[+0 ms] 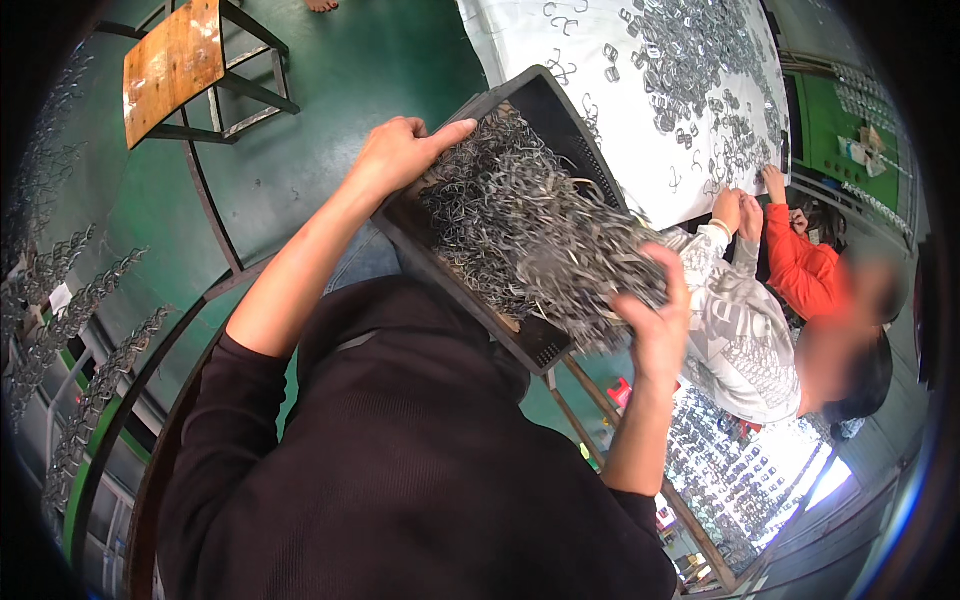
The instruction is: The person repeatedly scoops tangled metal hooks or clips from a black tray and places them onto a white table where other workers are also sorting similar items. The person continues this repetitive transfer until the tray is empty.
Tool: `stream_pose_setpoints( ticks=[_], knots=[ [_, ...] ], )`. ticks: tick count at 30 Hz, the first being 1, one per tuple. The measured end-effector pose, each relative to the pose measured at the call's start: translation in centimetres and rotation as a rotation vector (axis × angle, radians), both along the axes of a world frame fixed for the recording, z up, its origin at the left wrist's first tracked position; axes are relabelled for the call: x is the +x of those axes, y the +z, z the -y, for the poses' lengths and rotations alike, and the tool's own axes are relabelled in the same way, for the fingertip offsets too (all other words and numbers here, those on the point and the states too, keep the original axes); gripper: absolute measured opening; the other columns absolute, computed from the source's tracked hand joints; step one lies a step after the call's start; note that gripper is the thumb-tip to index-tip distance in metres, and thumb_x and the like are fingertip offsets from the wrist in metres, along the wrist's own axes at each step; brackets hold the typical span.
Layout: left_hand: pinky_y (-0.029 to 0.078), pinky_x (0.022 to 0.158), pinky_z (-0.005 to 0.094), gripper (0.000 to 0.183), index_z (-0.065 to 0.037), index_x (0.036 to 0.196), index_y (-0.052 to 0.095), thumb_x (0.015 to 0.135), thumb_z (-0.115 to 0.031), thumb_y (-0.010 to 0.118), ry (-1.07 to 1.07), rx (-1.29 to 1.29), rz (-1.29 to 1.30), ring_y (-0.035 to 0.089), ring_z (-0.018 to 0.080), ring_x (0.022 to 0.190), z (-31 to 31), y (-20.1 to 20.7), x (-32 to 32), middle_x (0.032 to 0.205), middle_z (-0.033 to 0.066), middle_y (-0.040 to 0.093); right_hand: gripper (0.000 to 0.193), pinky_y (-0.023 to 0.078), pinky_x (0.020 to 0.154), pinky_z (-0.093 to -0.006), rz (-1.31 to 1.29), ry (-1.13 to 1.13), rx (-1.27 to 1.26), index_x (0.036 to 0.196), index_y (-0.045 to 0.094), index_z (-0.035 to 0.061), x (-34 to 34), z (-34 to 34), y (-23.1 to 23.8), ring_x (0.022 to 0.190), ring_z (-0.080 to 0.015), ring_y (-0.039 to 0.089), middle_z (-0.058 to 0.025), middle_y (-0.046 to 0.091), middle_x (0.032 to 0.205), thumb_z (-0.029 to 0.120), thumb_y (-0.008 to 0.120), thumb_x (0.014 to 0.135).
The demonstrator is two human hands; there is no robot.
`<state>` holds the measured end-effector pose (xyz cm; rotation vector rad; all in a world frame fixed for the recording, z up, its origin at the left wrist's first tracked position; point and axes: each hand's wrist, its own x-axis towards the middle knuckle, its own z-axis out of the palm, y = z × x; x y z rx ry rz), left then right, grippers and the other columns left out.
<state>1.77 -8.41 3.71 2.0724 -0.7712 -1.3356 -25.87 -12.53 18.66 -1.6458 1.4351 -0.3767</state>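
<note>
Left hand (398, 160) is almost closed on the upper left edge of a black, rectangular plastic crate (567, 122), with its thumb lying along the rim. Right hand (658, 318) is half open at the opposite end of the crate, its thumb and fingers curved and apart, against a big heap of grey, hook-shaped metal pieces (530, 215). Around this hand the pieces are blurred, so I cannot tell whether it has hold of some of them. The heap fills most of the crate, which is in front of the person's body. Beyond the crate is a white-covered table (510, 45), on which many small metal parts (690, 50) are scattered. At its right side are two co-workers, one in a grey-white patterned top (738, 325) and one in an orange-red top (803, 262). A square wooden stool (175, 70) stands on the green floor (370, 70), at the upper left.
</note>
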Motion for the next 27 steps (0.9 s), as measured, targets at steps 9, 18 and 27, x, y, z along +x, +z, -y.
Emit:
stream_pose_setpoints(
  ticks=[9, 18, 27],
  knots=[
    [0.049, 0.077, 0.0321, 0.075, 0.006, 0.088, 0.067, 0.075, -0.067, 0.064, -0.013, 0.023, -0.019, 0.064, 0.021, 0.08, 0.2, -0.8, -0.1, 0.086, 0.0161, 0.067, 0.05, 0.044, 0.086, -0.027, 0.179, -0.071, 0.144, 0.104, 0.058, 0.0049, -2.0, -0.4, 3.0, 0.092, -0.0151, 0.057, -0.0033, 0.06, 0.098, -0.007, 0.064, 0.056],
    [0.052, 0.067, 0.0364, 0.08, 0.006, 0.076, 0.062, 0.071, -0.074, 0.061, -0.027, -0.05, 0.024, 0.065, 0.0238, 0.065, -0.7, -1.2, -0.1, 0.071, 0.0158, 0.064, 0.044, 0.043, 0.081, -0.0252, -0.076, -0.099, 0.091, 0.104, 0.061, 0.0063, 1.2, -0.7, -3.3, 0.088, -0.0129, 0.055, -0.0024, 0.062, 0.092, -0.002, 0.07, 0.062],
    [0.052, 0.06, 0.0331, 0.076, 0.005, 0.076, 0.062, 0.072, -0.071, 0.064, 0.029, -0.065, 0.033, 0.064, 0.0209, 0.058, -0.2, -0.9, -0.4, 0.065, 0.0136, 0.062, 0.046, 0.045, 0.083, -0.0279, 0.065, -0.131, 0.012, 0.105, 0.06, 0.0042, 0.3, -0.8, 1.0, 0.089, -0.0164, 0.059, -0.0048, 0.061, 0.099, -0.005, 0.066, 0.06]
  ],
)
